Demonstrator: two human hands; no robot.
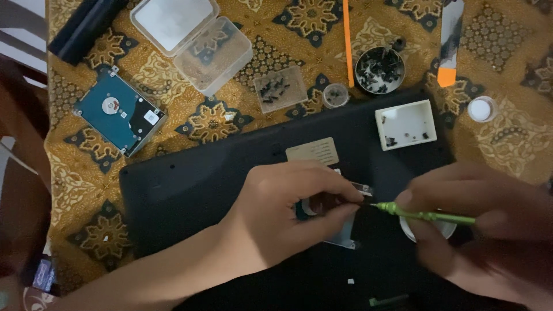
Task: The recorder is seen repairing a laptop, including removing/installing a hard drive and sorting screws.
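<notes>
Laptop (190,196), black and lying bottom-up, fills the lower middle of the patterned cloth (80,173) and bears a pale label near its upper edge. Over its middle the left hand (288,201) reaches in from the lower left, fingers curled and pinching a small metal bracket (345,236) against the case. The right hand (489,224) comes in from the right, closed around a green screwdriver (426,216) that lies almost level, its tip pointing left and meeting the left fingertips. Under the right hand a small white dish (429,233) shows only in part.

A bare hard drive (118,112) lies on the cloth, well apart from the laptop's upper left corner. A clear plastic box (193,40) stands open above it. On the laptop's upper right sits a white square tray (406,124) with a few dark screws. Just beyond the upper edge lie a clear lid (280,88) with screws and a round tin (379,69) of dark screws, beside an orange stick (348,43).

The laptop's left half is bare; its upper edge is crowded by containers.
</notes>
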